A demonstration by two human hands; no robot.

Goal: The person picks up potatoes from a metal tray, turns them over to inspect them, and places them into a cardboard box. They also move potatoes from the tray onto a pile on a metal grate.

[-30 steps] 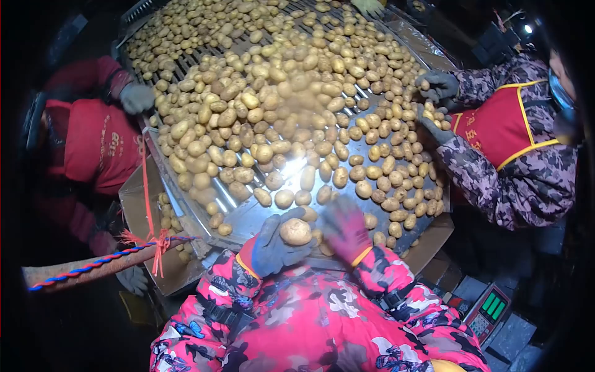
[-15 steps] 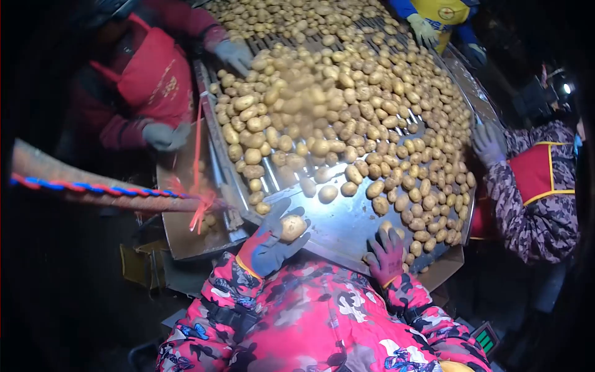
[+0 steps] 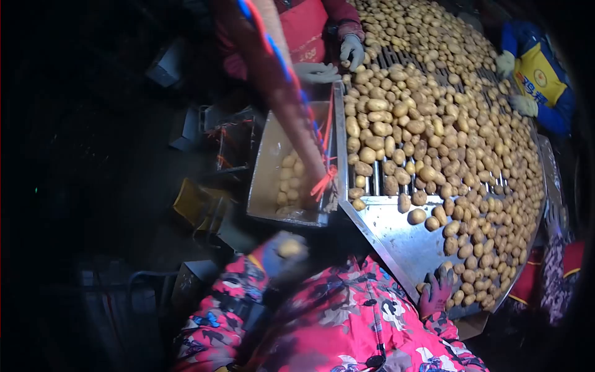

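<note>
My left hand (image 3: 271,259), in a blue-grey glove and blurred by motion, is closed around a potato (image 3: 289,249). It is off the metal table, below the cardboard box (image 3: 260,180) that has several potatoes in it. My right hand (image 3: 437,292), in a pink and grey glove, rests at the near edge of the metal tray (image 3: 387,232), fingers spread. Beside its fingertips lie loose potatoes (image 3: 469,263), part of a large heap covering the rollers and the tray's right side.
A rusty pole (image 3: 279,93) wrapped with red and blue cord crosses in front of the box. Gloved co-workers stand at the far left (image 3: 304,31), far right (image 3: 539,74) and near right (image 3: 558,273). More boxes and a yellow container (image 3: 197,201) stand on the dark floor.
The view has turned left, so the table appears farther right. My left hand has moved away from the tray with the potato. My right hand stays by the tray's near edge.
</note>
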